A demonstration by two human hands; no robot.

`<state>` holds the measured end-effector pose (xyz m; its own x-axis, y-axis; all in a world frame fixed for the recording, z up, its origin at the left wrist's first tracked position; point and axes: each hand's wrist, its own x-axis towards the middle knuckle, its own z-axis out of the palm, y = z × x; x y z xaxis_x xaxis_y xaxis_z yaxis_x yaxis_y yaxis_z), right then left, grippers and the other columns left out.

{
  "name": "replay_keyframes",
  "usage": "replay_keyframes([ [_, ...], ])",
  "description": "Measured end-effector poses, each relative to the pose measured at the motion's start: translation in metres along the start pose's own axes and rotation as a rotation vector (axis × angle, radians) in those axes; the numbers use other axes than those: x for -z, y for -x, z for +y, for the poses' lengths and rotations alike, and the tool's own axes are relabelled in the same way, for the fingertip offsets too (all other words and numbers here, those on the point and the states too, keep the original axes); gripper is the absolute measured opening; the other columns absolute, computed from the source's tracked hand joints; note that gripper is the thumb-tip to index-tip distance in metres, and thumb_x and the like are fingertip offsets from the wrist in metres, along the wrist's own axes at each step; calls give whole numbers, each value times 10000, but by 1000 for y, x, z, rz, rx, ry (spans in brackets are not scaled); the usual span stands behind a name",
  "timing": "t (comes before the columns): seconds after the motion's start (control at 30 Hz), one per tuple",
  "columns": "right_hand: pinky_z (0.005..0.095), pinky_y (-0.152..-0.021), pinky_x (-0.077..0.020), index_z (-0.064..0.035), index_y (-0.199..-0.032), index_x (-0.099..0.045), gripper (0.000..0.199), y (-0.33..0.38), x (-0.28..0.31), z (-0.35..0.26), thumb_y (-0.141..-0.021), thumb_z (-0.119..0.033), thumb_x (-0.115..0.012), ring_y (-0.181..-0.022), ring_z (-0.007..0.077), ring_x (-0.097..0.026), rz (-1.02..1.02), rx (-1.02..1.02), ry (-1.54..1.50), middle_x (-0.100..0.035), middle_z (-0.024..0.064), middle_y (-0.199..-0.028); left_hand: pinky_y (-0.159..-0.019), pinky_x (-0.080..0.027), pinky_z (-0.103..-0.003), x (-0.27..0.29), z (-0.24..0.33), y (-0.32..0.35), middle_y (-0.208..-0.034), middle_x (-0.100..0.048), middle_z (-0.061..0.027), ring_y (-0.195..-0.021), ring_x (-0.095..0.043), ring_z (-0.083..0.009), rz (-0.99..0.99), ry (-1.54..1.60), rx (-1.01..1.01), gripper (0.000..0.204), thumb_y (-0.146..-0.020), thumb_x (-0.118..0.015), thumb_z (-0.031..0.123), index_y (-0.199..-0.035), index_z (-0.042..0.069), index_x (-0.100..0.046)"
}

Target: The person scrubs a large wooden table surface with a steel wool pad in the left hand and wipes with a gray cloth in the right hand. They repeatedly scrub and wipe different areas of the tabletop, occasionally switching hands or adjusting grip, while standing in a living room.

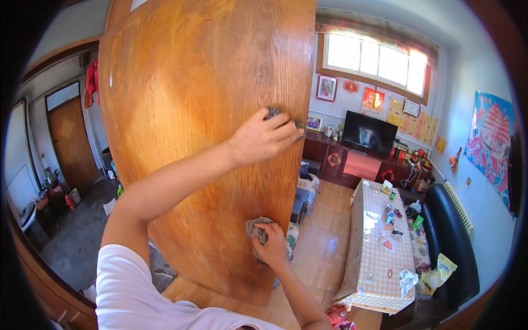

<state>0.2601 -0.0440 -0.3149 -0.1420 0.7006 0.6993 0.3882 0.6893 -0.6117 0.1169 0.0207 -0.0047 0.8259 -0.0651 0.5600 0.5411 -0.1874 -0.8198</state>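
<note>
A large wooden door panel is reached by both hands, and one wad of material is held against its face by each. A dark grey wad is gripped by the left hand; the fingers are bent over it, so that only its edges are exposed above and beyond the knuckles, close to the panel's right-hand edge. A crumpled grey cloth is pinched between the thumb and the bent fingers of the right hand, below the left-hand grip and near the same edge; folds of the cloth are left visible above and to the left of the fingers. Whether either wad is squeezed fully tight cannot be told. To the right of the right-hand grip, well apart from it, a table is covered with a checked cloth, and a white crumpled tissue is placed near its closest end. Beyond the left-hand grip, to the right, a black television is supported on a dark red cabinet. A bright window is set above the television. Far to the left of both grips, a brown door is seen.
</note>
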Motion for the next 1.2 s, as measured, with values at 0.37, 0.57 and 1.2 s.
replay_keyframes([
  [0.37,489,-992,-569,-159,-1214,-775,335,1,-3,2,-895,-252,-824,-1195,367,-656,14,5,19,-691,110,-1194,-826,-482,-420,-1,-21,-55,-1035,-684,-8,-1058,-672,-227,144,17,256,154,-902,-766,170,-1053,197,-770],
  [0.57,496,-995,-573,-170,-1218,-776,341,8,-6,9,-889,-247,-827,-1205,366,-659,0,9,2,-690,103,-1200,-819,-479,-426,5,2,-34,-1023,-677,-16,-1037,-673,-232,68,104,203,135,-906,-774,171,-1035,202,-745],
  [1.2,462,-996,-565,-125,-1221,-779,340,30,0,21,-900,-212,-849,-1187,381,-690,-22,-76,-45,-701,142,-1192,-845,-475,-444,13,-11,-37,-1092,-690,-17,-1071,-666,-266,106,102,416,111,-892,-784,167,-989,197,-740],
])
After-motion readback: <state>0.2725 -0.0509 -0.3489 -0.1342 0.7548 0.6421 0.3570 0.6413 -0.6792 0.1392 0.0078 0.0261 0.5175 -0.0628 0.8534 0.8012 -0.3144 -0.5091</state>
